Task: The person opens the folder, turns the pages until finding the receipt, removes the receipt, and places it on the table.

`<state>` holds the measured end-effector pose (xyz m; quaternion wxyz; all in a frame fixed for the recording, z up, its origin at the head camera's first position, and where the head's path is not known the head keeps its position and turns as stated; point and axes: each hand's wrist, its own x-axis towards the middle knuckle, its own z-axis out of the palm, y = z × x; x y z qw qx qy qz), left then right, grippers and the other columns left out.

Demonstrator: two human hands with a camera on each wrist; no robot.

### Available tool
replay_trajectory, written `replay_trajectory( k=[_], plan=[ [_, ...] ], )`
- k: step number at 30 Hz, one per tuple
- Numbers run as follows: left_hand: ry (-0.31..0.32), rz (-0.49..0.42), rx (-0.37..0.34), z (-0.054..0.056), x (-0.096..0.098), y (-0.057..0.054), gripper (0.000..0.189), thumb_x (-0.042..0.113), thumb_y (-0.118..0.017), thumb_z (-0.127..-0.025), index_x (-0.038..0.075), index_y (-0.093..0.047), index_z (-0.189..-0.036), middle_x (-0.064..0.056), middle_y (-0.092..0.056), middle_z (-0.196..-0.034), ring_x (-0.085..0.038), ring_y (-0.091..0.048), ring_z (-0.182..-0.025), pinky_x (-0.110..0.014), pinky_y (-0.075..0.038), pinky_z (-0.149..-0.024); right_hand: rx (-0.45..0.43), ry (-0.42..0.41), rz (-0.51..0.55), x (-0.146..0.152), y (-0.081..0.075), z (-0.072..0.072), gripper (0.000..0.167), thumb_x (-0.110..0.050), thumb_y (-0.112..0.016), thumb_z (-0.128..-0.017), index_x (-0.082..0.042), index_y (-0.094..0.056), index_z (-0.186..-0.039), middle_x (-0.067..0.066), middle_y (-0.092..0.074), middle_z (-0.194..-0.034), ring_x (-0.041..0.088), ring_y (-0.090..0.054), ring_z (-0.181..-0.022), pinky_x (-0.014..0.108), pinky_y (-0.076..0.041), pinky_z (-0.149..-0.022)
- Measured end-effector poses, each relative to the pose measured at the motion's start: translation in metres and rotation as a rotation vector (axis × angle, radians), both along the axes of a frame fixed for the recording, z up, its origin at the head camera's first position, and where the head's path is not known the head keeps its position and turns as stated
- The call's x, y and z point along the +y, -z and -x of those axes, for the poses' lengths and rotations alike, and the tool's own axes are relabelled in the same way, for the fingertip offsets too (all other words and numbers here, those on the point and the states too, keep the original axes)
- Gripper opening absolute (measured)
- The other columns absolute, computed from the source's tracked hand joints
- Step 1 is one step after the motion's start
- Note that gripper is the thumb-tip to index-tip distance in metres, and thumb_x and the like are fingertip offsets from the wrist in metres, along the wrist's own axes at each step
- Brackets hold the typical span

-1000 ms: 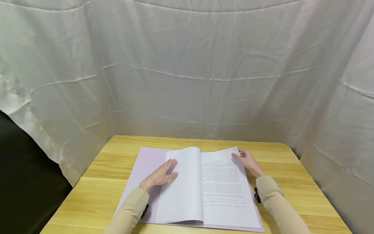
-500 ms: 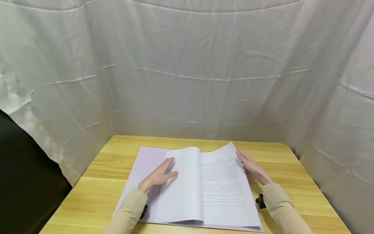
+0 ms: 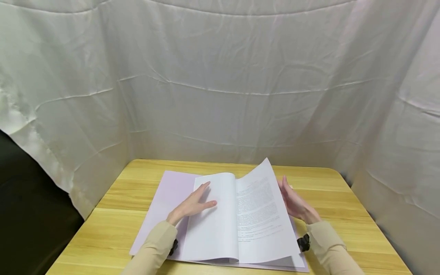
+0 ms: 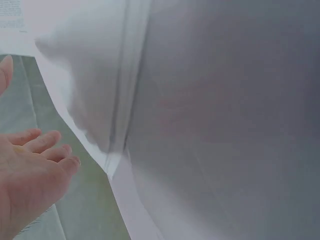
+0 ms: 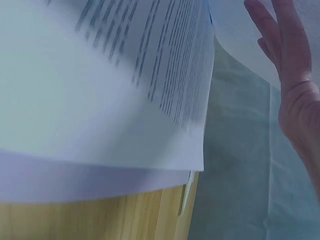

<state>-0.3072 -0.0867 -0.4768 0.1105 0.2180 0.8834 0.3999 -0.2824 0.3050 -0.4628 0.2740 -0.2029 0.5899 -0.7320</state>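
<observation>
A lilac folder point(image 3: 180, 183) lies spread on the table, holding a stack of white sheets. The turned sheets on its left side point(image 3: 213, 233) show blank and bulge near the fold. My left hand point(image 3: 192, 204) is over them, fingers extended and thumb apart. On the right, a printed page point(image 3: 256, 206) is lifted, its far corner curving upward. My right hand point(image 3: 293, 200) is at that page's outer edge with the thumb pointing up; the page partly hides its fingers. In the right wrist view this hand point(image 5: 295, 75) has extended fingers beside the paper.
The folder rests on a yellow wood-grain table point(image 3: 113, 194). Pale grey cloth point(image 3: 220, 91) hangs behind the table and along both sides. A dark surface point(image 3: 31, 214) shows at the lower left. Each wrist carries a black device, the right one point(image 3: 304, 242) near the folder's edge.
The right hand has let go of the page's upper corner and moved down along its outer edge. The page has risen and curled leftward. The left hand has shifted slightly right.
</observation>
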Motion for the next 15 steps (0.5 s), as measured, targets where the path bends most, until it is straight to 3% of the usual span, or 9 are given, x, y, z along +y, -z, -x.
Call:
replay_trajectory(
  k=[5,10,15],
  plan=[
    [0.008,-0.017,-0.008,0.0,0.006,-0.004,0.093,0.05,-0.067,-0.093,0.011,-0.018,-0.162,-0.017,-0.02,-0.168,-0.038,-0.02,-0.156,-0.059,-0.02,-0.126,0.008,-0.052,-0.002,-0.009,-0.003,-0.004,0.076,-0.058,0.008,-0.1,-0.015,-0.015,-0.158,0.001,-0.057,-0.133,0.017,-0.058,-0.119,0.037,-0.049,-0.1],
    [0.01,-0.05,-0.024,0.001,0.012,-0.008,0.096,0.054,-0.067,-0.092,0.014,-0.016,-0.163,-0.013,-0.019,-0.169,-0.036,-0.02,-0.156,-0.059,-0.021,-0.126,0.004,-0.066,0.023,-0.02,-0.008,-0.005,0.072,-0.059,0.004,-0.101,-0.021,-0.013,-0.159,-0.003,-0.055,-0.136,0.014,-0.057,-0.122,0.034,-0.05,-0.102],
    [0.03,-0.077,-0.025,0.002,0.017,-0.014,0.096,0.055,-0.065,-0.092,0.016,-0.015,-0.163,-0.009,-0.019,-0.17,-0.035,-0.02,-0.157,-0.06,-0.022,-0.125,-0.007,-0.066,0.028,-0.032,-0.012,-0.004,0.07,-0.056,0.003,-0.103,-0.016,-0.004,-0.161,0.006,-0.058,-0.137,0.016,-0.066,-0.116,0.032,-0.06,-0.09]
  ],
)
